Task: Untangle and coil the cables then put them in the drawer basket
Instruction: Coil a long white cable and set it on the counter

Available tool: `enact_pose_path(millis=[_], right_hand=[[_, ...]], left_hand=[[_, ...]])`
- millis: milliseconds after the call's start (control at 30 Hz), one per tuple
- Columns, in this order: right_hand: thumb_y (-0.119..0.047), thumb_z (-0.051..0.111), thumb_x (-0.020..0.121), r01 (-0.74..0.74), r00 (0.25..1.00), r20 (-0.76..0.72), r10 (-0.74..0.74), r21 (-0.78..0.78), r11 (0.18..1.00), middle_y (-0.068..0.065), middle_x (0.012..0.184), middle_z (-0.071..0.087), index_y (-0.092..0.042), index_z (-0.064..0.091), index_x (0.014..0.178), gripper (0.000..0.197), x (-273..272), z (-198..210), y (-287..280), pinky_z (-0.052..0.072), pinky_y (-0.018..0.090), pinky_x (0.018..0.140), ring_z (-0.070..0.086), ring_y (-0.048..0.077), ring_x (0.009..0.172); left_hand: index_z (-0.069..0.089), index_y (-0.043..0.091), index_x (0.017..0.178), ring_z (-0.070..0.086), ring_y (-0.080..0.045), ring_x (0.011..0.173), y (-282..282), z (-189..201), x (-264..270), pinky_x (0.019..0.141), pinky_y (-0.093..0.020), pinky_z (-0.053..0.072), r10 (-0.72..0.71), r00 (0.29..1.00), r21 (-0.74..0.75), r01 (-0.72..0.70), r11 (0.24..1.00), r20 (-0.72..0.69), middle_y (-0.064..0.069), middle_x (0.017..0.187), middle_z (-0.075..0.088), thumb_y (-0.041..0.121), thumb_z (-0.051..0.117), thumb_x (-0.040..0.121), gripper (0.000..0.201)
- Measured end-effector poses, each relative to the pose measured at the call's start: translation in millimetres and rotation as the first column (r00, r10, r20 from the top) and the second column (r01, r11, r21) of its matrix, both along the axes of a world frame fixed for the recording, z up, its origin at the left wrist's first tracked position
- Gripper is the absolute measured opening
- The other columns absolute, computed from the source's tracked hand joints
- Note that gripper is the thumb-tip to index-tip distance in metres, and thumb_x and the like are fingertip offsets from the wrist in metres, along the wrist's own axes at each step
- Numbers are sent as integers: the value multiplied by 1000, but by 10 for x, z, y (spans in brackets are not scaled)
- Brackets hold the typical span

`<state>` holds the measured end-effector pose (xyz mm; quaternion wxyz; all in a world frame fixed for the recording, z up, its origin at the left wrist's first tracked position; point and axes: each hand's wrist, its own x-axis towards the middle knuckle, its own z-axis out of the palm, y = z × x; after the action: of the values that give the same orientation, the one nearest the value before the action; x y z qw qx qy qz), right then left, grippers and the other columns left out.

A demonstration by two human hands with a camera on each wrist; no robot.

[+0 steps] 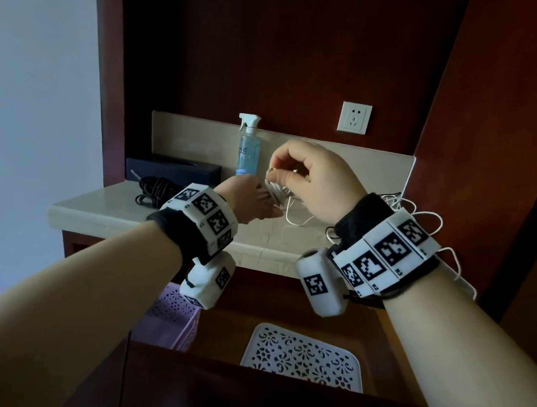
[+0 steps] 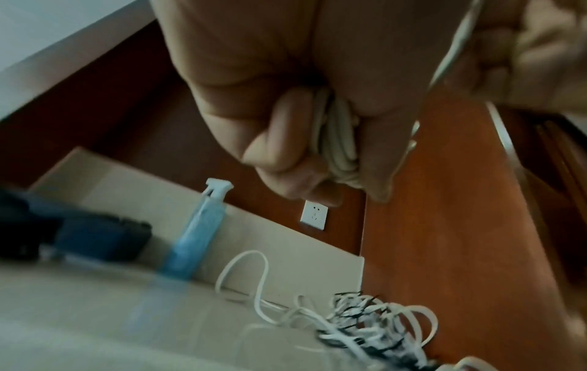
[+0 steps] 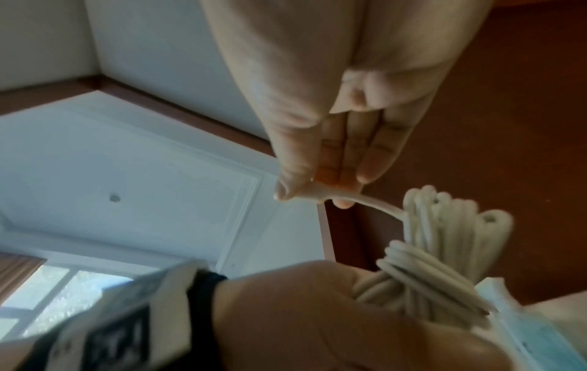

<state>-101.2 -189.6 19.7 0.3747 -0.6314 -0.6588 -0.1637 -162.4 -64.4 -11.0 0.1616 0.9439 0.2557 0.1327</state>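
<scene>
My left hand point(image 1: 254, 199) grips a coiled bundle of white cable point(image 1: 276, 191) above the stone counter point(image 1: 108, 206); its fingers curl round the loops point(image 2: 338, 140). My right hand point(image 1: 298, 173) pinches the cable's free end point(image 3: 320, 194) between thumb and fingers just above the bundle point(image 3: 444, 238). A tangle of white and black cables point(image 1: 419, 214) lies on the counter at the right, behind my right wrist. A coiled black cable point(image 1: 155, 189) lies at the left. Below in the open drawer sit a white perforated basket point(image 1: 301, 355) and a lilac basket point(image 1: 174, 311).
A blue spray bottle point(image 1: 248, 148) stands against the backsplash behind my hands. A dark box point(image 1: 174, 169) lies at the back left. A wall socket point(image 1: 354, 117) is above the counter. Dark wooden cabinet walls close in both sides.
</scene>
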Motion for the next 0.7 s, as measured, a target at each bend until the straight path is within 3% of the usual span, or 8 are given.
enact_pose_path(millis=[67, 100, 167, 233, 367, 467, 567, 700], right_hand=[[-15, 65, 84, -29, 999, 14, 30, -67, 997, -8, 89, 54, -13, 65, 92, 8, 73, -48, -3, 44, 21, 76, 53, 8, 80], [-15, 64, 85, -43, 999, 11, 45, -92, 995, -7, 95, 55, -13, 67, 97, 12, 120, -91, -12, 45, 20, 80, 54, 11, 85], [-11, 57, 90, -52, 999, 12, 53, -77, 996, -9, 105, 55, -14, 66, 110, 22, 241, -154, -49, 40, 8, 85, 53, 7, 94], [-6, 49, 93, -21, 999, 25, 21, -9, 1000, -9, 112, 55, -15, 62, 118, 29, 377, -166, -80, 32, 0, 88, 50, 2, 103], [-20, 52, 93, 45, 999, -3, -46, -152, 987, -5, 134, 44, -28, 46, 134, 42, 578, -124, -58, 33, 12, 97, 44, 3, 113], [-32, 58, 89, 105, 985, 165, -45, -375, 921, -8, 145, 31, -39, 25, 142, 63, 590, -151, 6, 32, 19, 99, 38, 3, 119], [-32, 52, 93, 175, 948, 317, -30, -440, 881, -3, 120, 41, -39, 11, 145, 67, 574, -218, 112, 39, 22, 83, 48, 9, 99], [-34, 45, 95, 93, 982, 188, 6, -513, 853, -10, 96, 33, -36, 11, 147, 62, 558, -265, 217, 30, 16, 75, 37, -5, 72]], left_hand=[[54, 7, 102, 54, -2, 50, 32, 1, -22, 47, -13, 41, 34, 988, -306, 14, 952, 151, -1, 74, 61, 24, 56, 93, 20], [54, 5, 96, 51, -4, 45, 44, -26, -42, 44, -15, 39, 15, 982, -343, 51, 938, 187, -3, 69, 59, 20, 61, 90, 18], [52, 4, 107, 53, -11, 57, 130, -54, -71, 50, -20, 43, 37, 964, -439, 85, 895, 262, -11, 84, 64, 15, 65, 87, 26], [49, 7, 115, 54, -13, 61, 187, -99, -105, 54, -22, 45, -21, 970, -345, 107, 932, 244, -11, 87, 63, 19, 67, 86, 37], [51, 9, 115, 57, -9, 60, 205, -105, -181, 60, -22, 48, -90, 971, -271, 151, 951, 223, -3, 80, 63, 26, 65, 87, 36], [51, 10, 112, 56, -5, 55, 203, -57, -230, 53, -14, 45, -100, 966, -309, 172, 935, 236, -2, 75, 63, 25, 61, 90, 29], [52, 7, 97, 58, -10, 58, 196, -13, -256, 52, -15, 47, -81, 960, -347, 175, 921, 268, -4, 72, 63, 28, 56, 93, 22], [54, 7, 86, 58, -8, 55, 214, -48, -284, 52, -15, 48, -18, 930, -511, 218, 831, 367, -5, 73, 59, 22, 52, 96, 18]])
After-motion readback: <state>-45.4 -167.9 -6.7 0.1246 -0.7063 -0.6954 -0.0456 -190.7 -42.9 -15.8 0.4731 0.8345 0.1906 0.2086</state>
